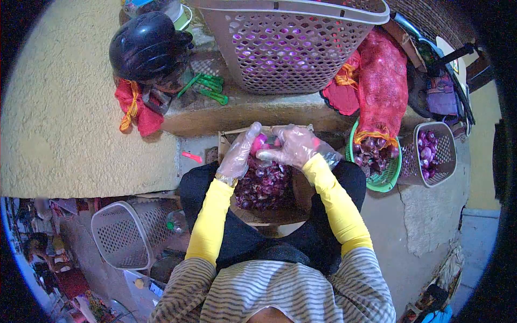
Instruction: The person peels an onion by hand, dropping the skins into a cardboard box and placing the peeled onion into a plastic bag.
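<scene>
Both my hands wear clear plastic gloves above a cardboard box (302, 207) between my knees. My left hand (238, 154) is closed around a peeled-looking red onion (260, 144). Beside it, my right hand (294, 146) is closed, its thumb pointing toward the onion. A bit of pink shows at the right hand's fingers and palm, but what it grips is too blurred to name. Purple onion skins (264, 188) lie in the box below.
A large perforated basket (280, 54) stands ahead on a ledge, near green-handled tools (212, 86) and a black helmet (144, 47). At right, a red mesh sack (382, 81) spills onions into a green basket (389, 180), beside a crate of onions (448, 159). An overturned basket (121, 237) lies left.
</scene>
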{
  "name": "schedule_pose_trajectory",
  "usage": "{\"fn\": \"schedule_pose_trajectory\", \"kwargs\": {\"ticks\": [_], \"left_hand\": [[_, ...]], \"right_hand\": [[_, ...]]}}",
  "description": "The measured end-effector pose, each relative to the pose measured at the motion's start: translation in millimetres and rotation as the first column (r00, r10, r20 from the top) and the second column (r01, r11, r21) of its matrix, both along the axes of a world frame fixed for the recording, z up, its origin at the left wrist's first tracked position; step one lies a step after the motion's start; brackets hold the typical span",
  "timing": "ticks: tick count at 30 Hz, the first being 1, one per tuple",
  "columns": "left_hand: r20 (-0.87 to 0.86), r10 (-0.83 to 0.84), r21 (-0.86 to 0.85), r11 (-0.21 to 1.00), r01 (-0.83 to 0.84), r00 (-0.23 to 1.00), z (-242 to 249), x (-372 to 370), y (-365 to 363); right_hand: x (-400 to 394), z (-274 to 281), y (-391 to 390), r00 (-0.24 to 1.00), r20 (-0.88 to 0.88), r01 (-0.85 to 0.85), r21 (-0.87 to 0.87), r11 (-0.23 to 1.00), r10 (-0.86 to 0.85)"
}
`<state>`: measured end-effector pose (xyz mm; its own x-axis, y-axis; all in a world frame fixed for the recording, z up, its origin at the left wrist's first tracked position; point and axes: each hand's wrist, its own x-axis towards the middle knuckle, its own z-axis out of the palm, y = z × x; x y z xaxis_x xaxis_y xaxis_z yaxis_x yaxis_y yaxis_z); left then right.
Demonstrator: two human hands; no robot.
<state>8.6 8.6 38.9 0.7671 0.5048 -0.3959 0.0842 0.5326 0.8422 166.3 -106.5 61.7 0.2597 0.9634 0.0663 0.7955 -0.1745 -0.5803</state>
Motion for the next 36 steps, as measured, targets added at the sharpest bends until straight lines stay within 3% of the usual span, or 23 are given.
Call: {"fn": "schedule_pose_trajectory", "kwargs": {"ticks": [6, 8, 12, 15, 27, 29, 36], "left_hand": [[0.05, 0.013, 0.068, 0.998, -0.017, 0.999, -1.7, -0.4, -0.1], [0.046, -0.012, 0.096, 0.995, 0.007, 0.999, -0.9, -1.0, 0.0], [0.076, -0.025, 0.096, 0.995, 0.017, 0.997, 0.0, 0.3, 1.4], [0.06, -0.022, 0.061, 0.998, 0.018, 0.998, -0.9, 1.1, 1.4], [-0.009, 0.009, 0.062, 0.998, -0.009, 1.0, -3.9, -0.5, 1.3], [-0.009, 0.009, 0.063, 0.998, -0.009, 1.0, -3.7, -0.2, 1.2], [0.044, 0.023, 0.048, 0.999, -0.025, 0.999, -12.7, 3.2, 2.4]], "right_hand": [[-3.0, 3.5, -1.7, 1.0, 0.02, 0.0, 0.017, 1.0, -0.001], [-1.3, 5.2, -0.9, 0.999, 0.03, -0.017, -0.127, 0.992, 0.021], [-2.8, 2.7, -0.3, 0.999, -0.009, -0.046, -0.08, 0.996, 0.045], [-1.1, -10.9, 1.5, 0.992, 0.094, -0.084, -0.04, 0.996, 0.087], [-3.2, 29.5, -3.2, 0.997, -0.067, -0.049, -0.087, 0.995, 0.044], [-4.8, 16.9, -2.7, 0.999, -0.014, -0.032, -0.005, 0.999, 0.032], [-4.8, 10.4, -0.6, 0.99, 0.12, -0.075, -0.041, 0.996, 0.08]]}}
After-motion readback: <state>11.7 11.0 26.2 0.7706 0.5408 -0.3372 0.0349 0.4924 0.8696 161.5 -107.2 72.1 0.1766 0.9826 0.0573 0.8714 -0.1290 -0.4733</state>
